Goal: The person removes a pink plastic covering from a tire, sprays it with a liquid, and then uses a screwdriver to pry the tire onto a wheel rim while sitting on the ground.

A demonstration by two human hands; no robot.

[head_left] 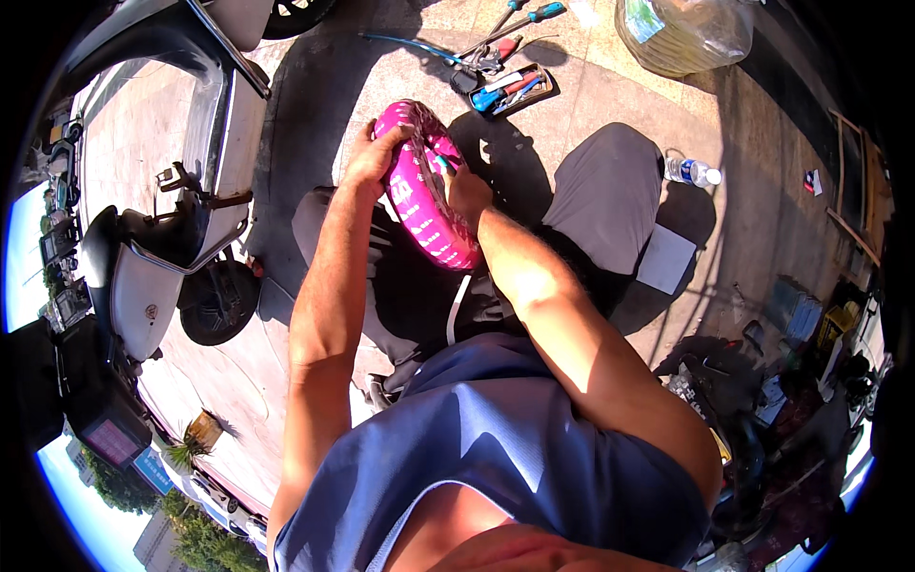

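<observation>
A tire (416,212) in bright pink printed wrapping stands tilted between my knees. My left hand (374,160) grips its upper left side, with the thumb over the wrapping. My right hand (467,195) is closed at the tire's right side, near the dark inner opening. A small teal-ended tool (443,164) pokes out of the right fist toward the wrapping; the rest of it is hidden by the fingers, so its kind does not show. Along the top and the inner rim, the dark tire shows beside the pink.
Ahead lie a small tool box (515,92) with tools and long blue-handled screwdrivers (545,11). A water bottle (692,172) and a white sheet (666,258) are by my right knee. A scooter (148,296) stands at left, a clear plastic bag (681,43) at far right, clutter at right.
</observation>
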